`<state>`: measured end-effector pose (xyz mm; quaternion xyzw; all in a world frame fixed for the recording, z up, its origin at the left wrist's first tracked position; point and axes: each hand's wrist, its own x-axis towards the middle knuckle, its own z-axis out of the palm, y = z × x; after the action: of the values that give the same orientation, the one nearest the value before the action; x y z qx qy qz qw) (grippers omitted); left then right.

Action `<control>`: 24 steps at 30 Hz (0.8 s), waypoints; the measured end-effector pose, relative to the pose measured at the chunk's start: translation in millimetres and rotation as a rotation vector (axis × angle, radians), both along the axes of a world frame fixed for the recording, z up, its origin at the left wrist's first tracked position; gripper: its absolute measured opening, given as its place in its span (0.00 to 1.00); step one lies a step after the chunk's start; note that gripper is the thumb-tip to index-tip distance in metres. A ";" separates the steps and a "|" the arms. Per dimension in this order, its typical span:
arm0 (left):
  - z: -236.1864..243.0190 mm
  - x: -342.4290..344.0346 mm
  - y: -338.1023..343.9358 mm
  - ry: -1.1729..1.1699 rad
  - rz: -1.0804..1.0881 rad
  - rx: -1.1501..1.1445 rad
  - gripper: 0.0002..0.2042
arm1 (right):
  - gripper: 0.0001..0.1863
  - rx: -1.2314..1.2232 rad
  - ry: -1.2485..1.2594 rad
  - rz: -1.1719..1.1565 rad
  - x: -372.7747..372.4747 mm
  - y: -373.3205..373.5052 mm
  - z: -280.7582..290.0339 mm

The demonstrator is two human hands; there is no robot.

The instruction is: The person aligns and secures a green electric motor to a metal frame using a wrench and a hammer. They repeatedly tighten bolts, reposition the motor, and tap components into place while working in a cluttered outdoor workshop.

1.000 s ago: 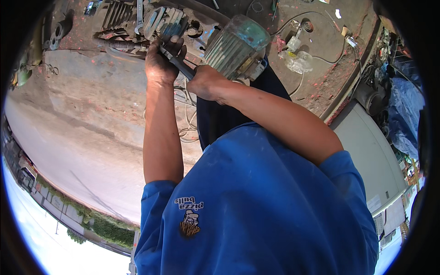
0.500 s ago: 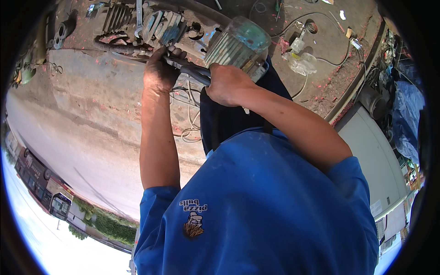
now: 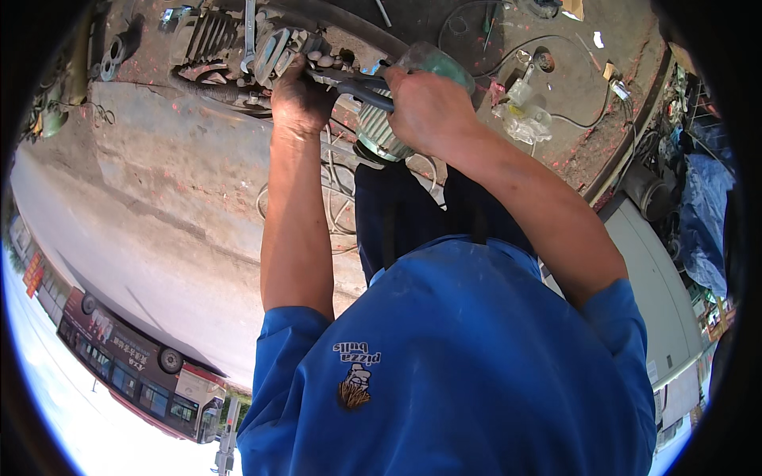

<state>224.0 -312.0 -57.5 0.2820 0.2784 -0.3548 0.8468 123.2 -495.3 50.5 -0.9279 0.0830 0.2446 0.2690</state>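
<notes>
My right hand is wrapped round a plier-like tool with two long dark grey handles, which stand slightly apart. My left hand closes round the tool's other end; its fingers partly hide the head, so I cannot make out the jaws. Just beyond the left hand lies a greasy metal machine part with pale blue fins. Under and behind the right hand stands a ribbed green electric motor, largely covered by the hand and forearm.
A steel spanner lies beside a finned metal block at the far left. A ribbed hose runs near the left hand. Pale looped cable hangs below. A clear plastic bag and black cord lie at right.
Both hands have moved right and slightly away from me, carrying the tool with them. Its handles now show spread apart. My view has shifted, and a bus appears at the lower left.
</notes>
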 end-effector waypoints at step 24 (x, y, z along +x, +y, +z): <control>41.6 -27.2 -44.4 0.210 0.217 0.013 0.21 | 0.17 0.014 0.414 -0.009 48.9 8.1 16.4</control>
<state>196.8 -356.5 -15.9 0.2171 0.3965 -0.2867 0.8446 172.1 -487.2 66.9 -0.8556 0.1386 0.4293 0.2539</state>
